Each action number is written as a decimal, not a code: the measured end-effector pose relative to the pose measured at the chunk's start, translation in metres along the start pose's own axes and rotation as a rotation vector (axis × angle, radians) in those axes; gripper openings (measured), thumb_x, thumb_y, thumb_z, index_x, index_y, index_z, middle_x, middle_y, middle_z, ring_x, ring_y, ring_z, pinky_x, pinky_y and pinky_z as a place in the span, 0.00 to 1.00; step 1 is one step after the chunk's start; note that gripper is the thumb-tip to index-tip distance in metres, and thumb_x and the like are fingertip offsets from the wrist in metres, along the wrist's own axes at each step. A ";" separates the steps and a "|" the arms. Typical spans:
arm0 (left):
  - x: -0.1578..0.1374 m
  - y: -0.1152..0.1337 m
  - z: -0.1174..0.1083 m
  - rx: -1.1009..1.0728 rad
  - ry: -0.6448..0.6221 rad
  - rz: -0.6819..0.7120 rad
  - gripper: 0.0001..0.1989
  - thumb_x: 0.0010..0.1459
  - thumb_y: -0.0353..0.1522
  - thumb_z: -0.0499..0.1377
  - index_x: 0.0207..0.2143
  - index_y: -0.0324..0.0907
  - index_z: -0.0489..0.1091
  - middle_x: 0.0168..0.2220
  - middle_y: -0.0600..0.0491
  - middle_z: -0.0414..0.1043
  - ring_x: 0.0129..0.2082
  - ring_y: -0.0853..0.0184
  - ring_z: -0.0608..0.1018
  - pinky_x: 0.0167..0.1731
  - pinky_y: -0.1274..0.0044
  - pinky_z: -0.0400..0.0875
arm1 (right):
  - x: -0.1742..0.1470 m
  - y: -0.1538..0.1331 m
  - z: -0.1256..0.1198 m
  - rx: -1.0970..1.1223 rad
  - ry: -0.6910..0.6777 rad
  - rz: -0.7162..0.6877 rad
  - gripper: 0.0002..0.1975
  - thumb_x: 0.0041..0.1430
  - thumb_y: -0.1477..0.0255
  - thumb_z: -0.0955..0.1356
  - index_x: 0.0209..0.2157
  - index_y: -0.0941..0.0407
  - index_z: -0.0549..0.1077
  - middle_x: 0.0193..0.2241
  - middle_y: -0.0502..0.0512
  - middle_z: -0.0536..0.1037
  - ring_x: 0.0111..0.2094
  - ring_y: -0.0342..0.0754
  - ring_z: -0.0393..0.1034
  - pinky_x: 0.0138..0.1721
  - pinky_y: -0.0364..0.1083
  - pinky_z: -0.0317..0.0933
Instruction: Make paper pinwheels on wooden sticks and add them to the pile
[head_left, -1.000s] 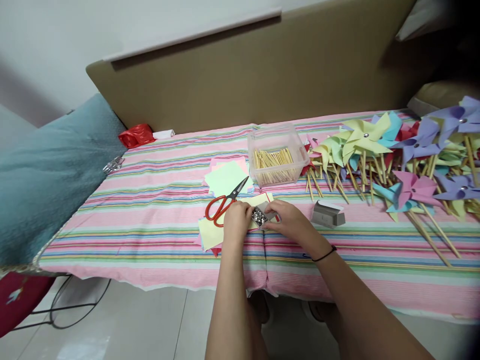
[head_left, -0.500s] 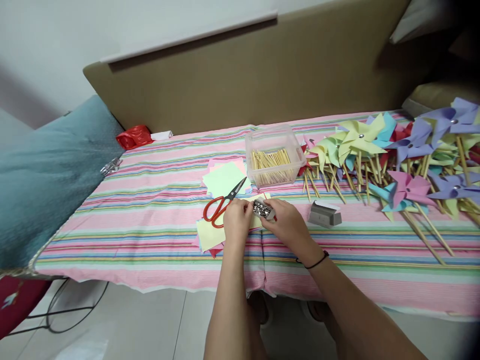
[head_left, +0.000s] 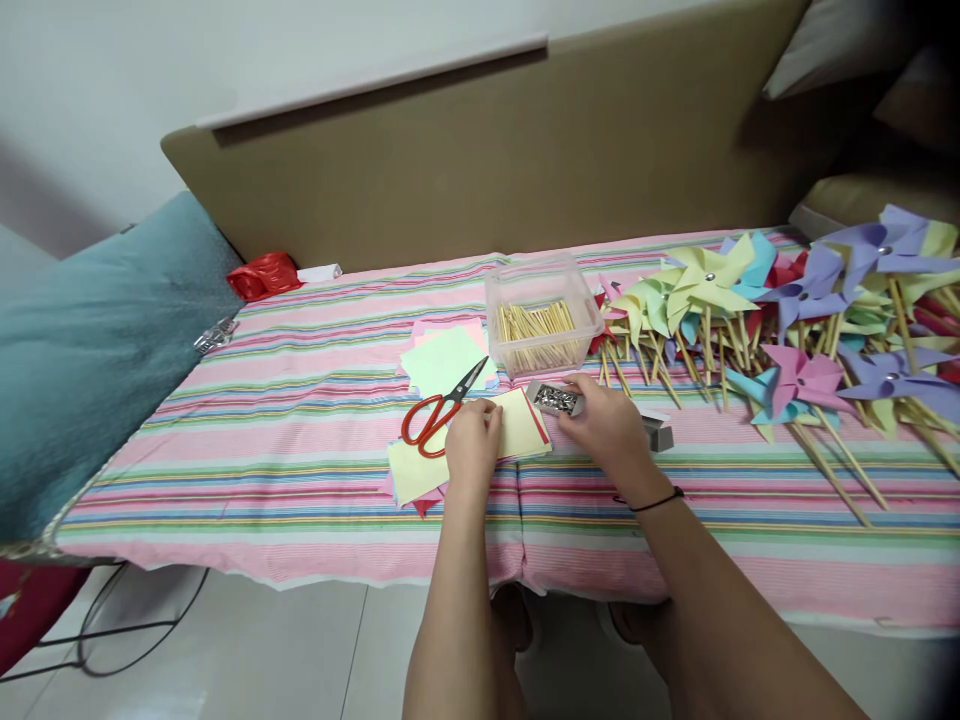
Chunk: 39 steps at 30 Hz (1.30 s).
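Note:
My right hand (head_left: 607,425) grips a small open box of thumbtacks (head_left: 556,399), its shiny metal contents facing up. My left hand (head_left: 474,440) is closed, thumb against fingers, above the yellow paper sheets (head_left: 519,428); whatever it pinches is too small to make out. Beside it, red-handled scissors (head_left: 435,420) lie partly across the papers. A pale green sheet (head_left: 444,362) tops another stack behind the scissors. Just past my right hand sits the grey box cover (head_left: 660,432), partly hidden by that hand.
A clear plastic tub (head_left: 546,350) of short wooden sticks stands behind the papers. Many paper pinwheels (head_left: 709,280) on sticks crowd the right side. At the far left are a red plastic bag (head_left: 264,276) and a blue cushion (head_left: 112,340). Striped cloth (head_left: 300,500) covers the seat.
My right hand has moved right with the box of thumbtacks, away from my left hand. The yellow sheets beneath are now uncovered. My left hand stays over the papers.

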<state>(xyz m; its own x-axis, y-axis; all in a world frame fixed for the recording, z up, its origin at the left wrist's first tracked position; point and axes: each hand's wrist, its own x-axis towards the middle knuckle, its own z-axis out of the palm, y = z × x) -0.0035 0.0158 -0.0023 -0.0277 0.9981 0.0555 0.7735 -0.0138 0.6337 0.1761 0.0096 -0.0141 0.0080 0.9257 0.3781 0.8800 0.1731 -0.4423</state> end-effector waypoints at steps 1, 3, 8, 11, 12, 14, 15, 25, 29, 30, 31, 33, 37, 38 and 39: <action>0.000 -0.001 0.001 0.014 -0.016 -0.004 0.09 0.59 0.32 0.52 0.34 0.40 0.72 0.37 0.47 0.75 0.36 0.64 0.75 0.36 0.74 0.66 | 0.002 0.003 -0.002 -0.037 0.004 -0.018 0.18 0.47 0.77 0.66 0.43 0.56 0.69 0.36 0.58 0.80 0.36 0.57 0.73 0.43 0.52 0.58; 0.000 -0.003 0.002 0.037 -0.045 -0.018 0.08 0.58 0.31 0.53 0.35 0.39 0.72 0.39 0.46 0.75 0.37 0.64 0.75 0.38 0.73 0.66 | 0.005 0.009 -0.004 -0.103 0.006 -0.054 0.17 0.48 0.78 0.66 0.43 0.56 0.69 0.34 0.58 0.80 0.36 0.56 0.73 0.50 0.55 0.53; 0.001 -0.006 0.003 0.051 -0.083 -0.036 0.09 0.56 0.31 0.55 0.39 0.38 0.71 0.41 0.45 0.74 0.38 0.63 0.75 0.40 0.73 0.66 | 0.008 0.020 -0.007 -0.166 -0.006 -0.085 0.18 0.47 0.79 0.66 0.43 0.56 0.68 0.32 0.57 0.80 0.40 0.57 0.72 0.58 0.62 0.40; 0.001 -0.005 0.002 0.050 -0.090 -0.042 0.10 0.56 0.31 0.55 0.39 0.37 0.71 0.42 0.44 0.74 0.38 0.63 0.75 0.40 0.73 0.66 | 0.007 0.024 -0.006 -0.200 -0.015 -0.095 0.17 0.46 0.80 0.66 0.40 0.55 0.70 0.32 0.57 0.80 0.48 0.60 0.69 0.58 0.68 0.30; 0.001 -0.005 0.002 0.051 -0.092 -0.042 0.09 0.56 0.30 0.55 0.39 0.37 0.71 0.42 0.44 0.74 0.38 0.63 0.75 0.40 0.73 0.66 | 0.006 0.025 -0.007 -0.214 -0.016 -0.090 0.16 0.46 0.81 0.65 0.39 0.55 0.70 0.32 0.58 0.79 0.50 0.61 0.67 0.58 0.69 0.28; 0.001 -0.004 0.001 0.053 -0.095 -0.043 0.09 0.56 0.30 0.55 0.39 0.38 0.71 0.42 0.45 0.74 0.38 0.63 0.75 0.40 0.73 0.67 | 0.006 0.028 -0.011 -0.222 -0.013 -0.063 0.16 0.46 0.81 0.65 0.39 0.55 0.71 0.33 0.59 0.79 0.54 0.62 0.63 0.57 0.71 0.26; 0.001 -0.004 0.001 0.055 -0.094 -0.043 0.09 0.56 0.30 0.55 0.39 0.38 0.71 0.42 0.45 0.74 0.38 0.63 0.75 0.40 0.73 0.67 | 0.006 0.031 -0.015 -0.208 -0.004 -0.038 0.16 0.47 0.81 0.65 0.40 0.55 0.71 0.35 0.59 0.79 0.56 0.62 0.62 0.57 0.72 0.27; 0.005 -0.008 -0.001 -0.001 -0.039 -0.005 0.08 0.55 0.29 0.54 0.36 0.40 0.71 0.39 0.47 0.75 0.35 0.64 0.76 0.38 0.73 0.67 | -0.018 0.093 -0.067 0.324 -0.253 0.370 0.29 0.38 0.59 0.75 0.44 0.55 0.73 0.42 0.61 0.78 0.39 0.58 0.74 0.37 0.52 0.67; 0.006 -0.010 -0.008 -0.052 0.034 -0.018 0.08 0.55 0.28 0.54 0.36 0.39 0.71 0.38 0.47 0.75 0.33 0.65 0.75 0.37 0.73 0.67 | -0.019 0.089 -0.061 0.217 -0.426 0.335 0.22 0.34 0.69 0.75 0.36 0.54 0.74 0.28 0.53 0.79 0.28 0.53 0.73 0.27 0.46 0.64; 0.005 -0.009 -0.008 -0.079 0.053 -0.024 0.07 0.55 0.28 0.54 0.36 0.39 0.71 0.38 0.48 0.75 0.32 0.66 0.75 0.37 0.73 0.67 | -0.018 0.087 -0.061 0.168 -0.432 0.322 0.18 0.34 0.70 0.74 0.33 0.54 0.74 0.25 0.52 0.78 0.27 0.52 0.72 0.25 0.46 0.62; 0.005 -0.007 -0.008 -0.126 0.066 -0.027 0.07 0.55 0.29 0.55 0.36 0.40 0.71 0.37 0.49 0.75 0.31 0.66 0.74 0.36 0.73 0.68 | -0.017 0.086 -0.061 0.142 -0.430 0.316 0.16 0.35 0.71 0.74 0.31 0.54 0.74 0.23 0.51 0.77 0.26 0.52 0.72 0.24 0.45 0.61; 0.003 -0.001 -0.006 -0.294 0.047 -0.007 0.06 0.54 0.31 0.56 0.35 0.40 0.71 0.37 0.49 0.75 0.30 0.68 0.74 0.35 0.75 0.68 | -0.016 0.083 -0.062 0.211 -0.407 0.315 0.14 0.39 0.70 0.73 0.33 0.54 0.73 0.26 0.52 0.78 0.27 0.53 0.72 0.25 0.46 0.62; -0.004 0.022 0.006 -0.663 -0.251 0.102 0.09 0.50 0.34 0.61 0.35 0.40 0.69 0.38 0.49 0.74 0.33 0.68 0.75 0.32 0.78 0.69 | -0.014 0.069 -0.062 0.691 -0.337 0.328 0.24 0.43 0.67 0.73 0.43 0.51 0.65 0.39 0.56 0.78 0.37 0.54 0.75 0.32 0.47 0.67; -0.006 0.028 0.010 -0.713 -0.295 0.113 0.11 0.49 0.34 0.62 0.36 0.41 0.68 0.39 0.49 0.73 0.34 0.68 0.76 0.30 0.79 0.69 | -0.013 0.063 -0.060 0.781 -0.342 0.326 0.26 0.42 0.67 0.74 0.44 0.51 0.63 0.40 0.56 0.77 0.38 0.53 0.75 0.33 0.47 0.68; -0.007 0.032 0.013 -0.746 -0.324 0.136 0.13 0.48 0.34 0.63 0.38 0.42 0.68 0.41 0.49 0.73 0.36 0.68 0.76 0.29 0.79 0.69 | -0.012 0.056 -0.058 0.833 -0.360 0.321 0.27 0.42 0.67 0.74 0.44 0.51 0.62 0.39 0.55 0.77 0.37 0.52 0.75 0.33 0.47 0.68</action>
<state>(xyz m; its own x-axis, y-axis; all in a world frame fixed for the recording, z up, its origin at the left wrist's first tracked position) 0.0296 0.0091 0.0073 0.3085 0.9511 0.0156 0.1296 -0.0582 0.9899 0.2528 -0.0114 0.0038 -0.0786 0.9942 -0.0730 0.2406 -0.0522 -0.9692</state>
